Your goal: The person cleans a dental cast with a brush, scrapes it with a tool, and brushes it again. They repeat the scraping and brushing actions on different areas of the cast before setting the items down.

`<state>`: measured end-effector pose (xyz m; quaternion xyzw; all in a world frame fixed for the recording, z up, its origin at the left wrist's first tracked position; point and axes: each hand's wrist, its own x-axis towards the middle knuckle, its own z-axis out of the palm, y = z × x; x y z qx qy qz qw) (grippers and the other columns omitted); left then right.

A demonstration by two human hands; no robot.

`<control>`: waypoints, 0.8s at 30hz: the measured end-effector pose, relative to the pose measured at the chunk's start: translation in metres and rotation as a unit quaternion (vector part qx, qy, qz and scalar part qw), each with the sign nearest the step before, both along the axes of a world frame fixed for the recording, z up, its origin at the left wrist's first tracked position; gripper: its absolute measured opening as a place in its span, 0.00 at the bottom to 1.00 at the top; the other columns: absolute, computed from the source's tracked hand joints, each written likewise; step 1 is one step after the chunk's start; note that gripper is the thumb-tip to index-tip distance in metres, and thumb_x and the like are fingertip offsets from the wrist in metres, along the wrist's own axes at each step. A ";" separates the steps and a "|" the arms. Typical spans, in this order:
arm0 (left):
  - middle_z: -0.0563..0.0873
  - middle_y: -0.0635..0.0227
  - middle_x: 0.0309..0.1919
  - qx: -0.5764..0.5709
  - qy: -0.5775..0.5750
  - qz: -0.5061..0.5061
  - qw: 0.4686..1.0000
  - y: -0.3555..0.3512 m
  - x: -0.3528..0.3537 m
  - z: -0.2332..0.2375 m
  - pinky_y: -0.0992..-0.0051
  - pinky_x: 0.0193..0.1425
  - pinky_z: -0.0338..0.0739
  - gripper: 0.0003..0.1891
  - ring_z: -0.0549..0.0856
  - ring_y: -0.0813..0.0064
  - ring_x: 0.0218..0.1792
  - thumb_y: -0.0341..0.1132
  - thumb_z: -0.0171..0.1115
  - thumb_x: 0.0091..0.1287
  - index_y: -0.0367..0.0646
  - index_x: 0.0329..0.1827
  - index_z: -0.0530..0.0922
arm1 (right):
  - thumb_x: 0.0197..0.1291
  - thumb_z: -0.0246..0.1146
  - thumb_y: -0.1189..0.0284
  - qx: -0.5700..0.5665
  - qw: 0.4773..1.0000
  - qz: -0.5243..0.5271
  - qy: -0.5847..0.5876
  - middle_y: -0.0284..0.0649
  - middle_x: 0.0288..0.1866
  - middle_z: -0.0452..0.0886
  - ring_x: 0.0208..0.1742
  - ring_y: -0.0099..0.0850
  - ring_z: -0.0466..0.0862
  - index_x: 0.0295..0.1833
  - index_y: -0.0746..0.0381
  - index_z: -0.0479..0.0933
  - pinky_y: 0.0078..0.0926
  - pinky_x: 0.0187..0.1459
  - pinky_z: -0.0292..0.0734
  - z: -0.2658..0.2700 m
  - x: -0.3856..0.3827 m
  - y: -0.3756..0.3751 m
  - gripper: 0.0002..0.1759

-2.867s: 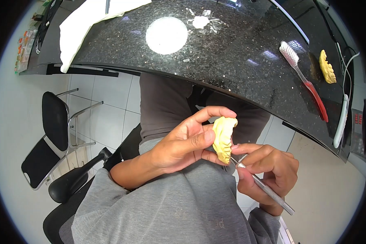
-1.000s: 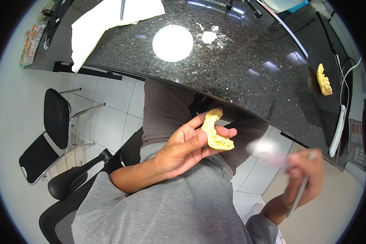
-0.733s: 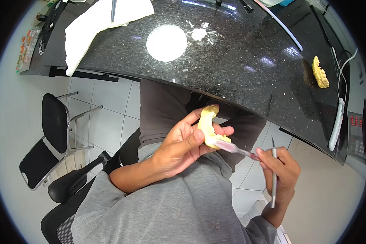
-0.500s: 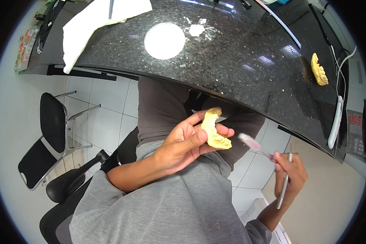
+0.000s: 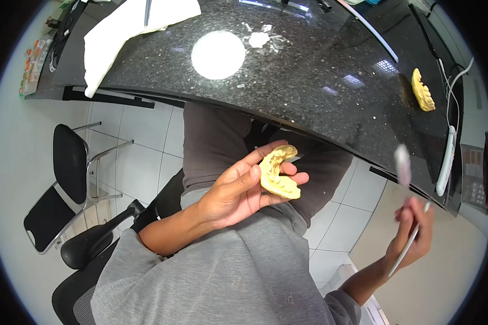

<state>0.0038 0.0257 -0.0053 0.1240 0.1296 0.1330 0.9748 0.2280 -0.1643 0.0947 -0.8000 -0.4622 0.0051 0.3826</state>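
Observation:
My left hand holds a yellow horseshoe-shaped dental cast above my lap, thumb along its outer edge and fingers beneath. Its row of moulded teeth shows, with the open side of the arch facing right. Off to the right, my right hand is closed on a slim metal rod-like tool slanting down to the left. From the same fingers a blurred pale pinkish piece with a whitish end points up toward the table edge; I cannot tell whether it belongs to the rod.
A second yellow dental cast lies at the right of the dark speckled table. Also there are a bright white disc, a splatter of white material, a white cloth and a white elongated device. A black chair stands left.
My right hand has moved right and up, away from the cast, and the pale end has swung upward. My left hand has turned the cast so more of its toothed side shows.

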 end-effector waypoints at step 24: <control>0.61 0.49 0.72 -0.021 -0.067 -0.008 0.997 0.001 0.001 0.019 0.50 0.72 0.67 0.36 0.58 0.38 0.73 0.42 0.50 0.75 0.47 0.79 0.41 | 0.70 0.37 0.38 0.347 0.935 0.078 0.007 0.41 0.30 0.76 0.32 0.31 0.78 0.50 0.67 0.78 0.24 0.31 0.75 -0.026 -0.018 0.061 0.41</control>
